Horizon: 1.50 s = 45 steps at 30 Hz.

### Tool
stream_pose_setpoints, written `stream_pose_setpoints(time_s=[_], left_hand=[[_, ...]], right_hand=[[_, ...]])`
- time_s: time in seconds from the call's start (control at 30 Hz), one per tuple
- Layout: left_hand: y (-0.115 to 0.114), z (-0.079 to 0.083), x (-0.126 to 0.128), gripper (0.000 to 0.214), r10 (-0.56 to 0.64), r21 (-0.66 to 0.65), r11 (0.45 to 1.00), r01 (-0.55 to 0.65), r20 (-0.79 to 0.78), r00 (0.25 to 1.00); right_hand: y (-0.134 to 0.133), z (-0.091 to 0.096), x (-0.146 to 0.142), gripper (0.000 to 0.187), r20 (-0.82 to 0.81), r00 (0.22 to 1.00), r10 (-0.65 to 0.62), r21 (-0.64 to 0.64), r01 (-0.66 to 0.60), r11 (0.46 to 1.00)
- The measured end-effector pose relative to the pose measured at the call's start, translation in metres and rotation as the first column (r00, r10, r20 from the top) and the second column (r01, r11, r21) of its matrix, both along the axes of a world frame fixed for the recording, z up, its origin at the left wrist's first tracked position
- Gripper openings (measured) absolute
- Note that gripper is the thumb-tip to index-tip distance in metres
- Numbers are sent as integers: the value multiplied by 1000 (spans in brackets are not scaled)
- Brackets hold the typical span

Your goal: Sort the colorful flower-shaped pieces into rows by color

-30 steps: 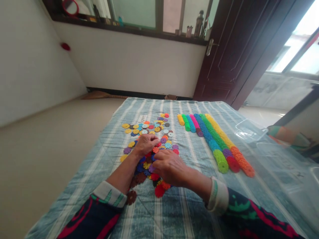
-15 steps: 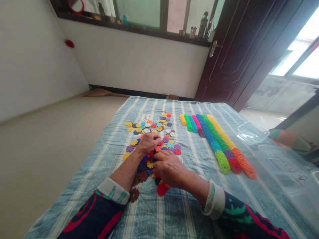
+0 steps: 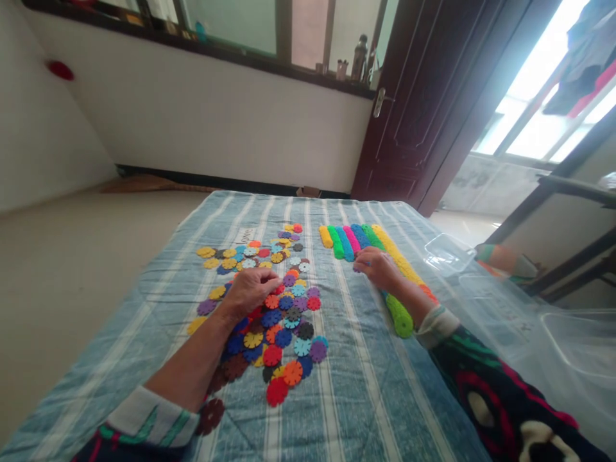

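Note:
Many notched plastic discs [image 3: 272, 317] in mixed colours lie loosely heaped and spread on the striped cloth. My left hand [image 3: 251, 292] rests over the left side of the heap, thumb and fingers closed together; whatever they pinch is hidden. To the right, discs lie overlapped in rows sorted by colour, among them a short yellow row [image 3: 326, 237], a pink row [image 3: 351, 239] and a long yellow row [image 3: 397, 256]. My right hand [image 3: 381, 268] is at the near end of the pink row, fingers pinched, covering part of the longer rows. What it holds is too small to make out.
A paper label reading "love" [image 3: 247, 235] lies behind the heap. Clear plastic boxes [image 3: 450, 253] stand along the table's right side. Beyond the striped tablecloth [image 3: 356, 385] are a dark door [image 3: 409, 115] and a broom [image 3: 144, 184] on the floor.
My right hand has moved from the heap rightward to the rows of discs. My left hand stays at the heap. The view has turned to the right.

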State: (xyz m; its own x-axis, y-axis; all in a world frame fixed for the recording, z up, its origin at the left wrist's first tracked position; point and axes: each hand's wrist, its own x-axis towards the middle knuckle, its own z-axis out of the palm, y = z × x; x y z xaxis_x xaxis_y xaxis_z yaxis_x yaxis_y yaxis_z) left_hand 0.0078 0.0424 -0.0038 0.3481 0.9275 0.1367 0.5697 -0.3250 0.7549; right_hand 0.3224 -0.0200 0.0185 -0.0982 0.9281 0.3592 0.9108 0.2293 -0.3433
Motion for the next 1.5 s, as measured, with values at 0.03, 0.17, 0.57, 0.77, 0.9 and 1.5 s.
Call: stream_pose_setpoints(time_s=[0.03, 0.17, 0.57, 0.77, 0.9, 1.5], left_hand=[[0, 0, 0, 32, 5, -4, 1000, -5, 0, 1000], [-1, 2, 0, 32, 30, -1, 1000, -30, -28, 999], [-3, 3, 0, 33, 52, -36, 998, -53, -41, 998], [-3, 3, 0, 34, 44, -32, 998, -45, -39, 998], [-3, 4, 0, 33, 44, -25, 999, -44, -33, 999], [-7, 0, 2, 29, 17, -8, 1000, -17, 23, 1000]], right_hand=[[5, -1, 10, 17, 4, 1000, -17, -8, 17, 1000], [21, -7, 32, 18, 17, 999, -36, -28, 36, 999], [35, -19, 48, 18, 12, 1000, 11, -73, -10, 997], [35, -17, 48, 17, -4, 998, 56, -89, -56, 994], [36, -20, 47, 19, 14, 997, 70, -98, -68, 993], [-17, -9, -16, 11, 107, 974, 201, 14, -204, 979]])
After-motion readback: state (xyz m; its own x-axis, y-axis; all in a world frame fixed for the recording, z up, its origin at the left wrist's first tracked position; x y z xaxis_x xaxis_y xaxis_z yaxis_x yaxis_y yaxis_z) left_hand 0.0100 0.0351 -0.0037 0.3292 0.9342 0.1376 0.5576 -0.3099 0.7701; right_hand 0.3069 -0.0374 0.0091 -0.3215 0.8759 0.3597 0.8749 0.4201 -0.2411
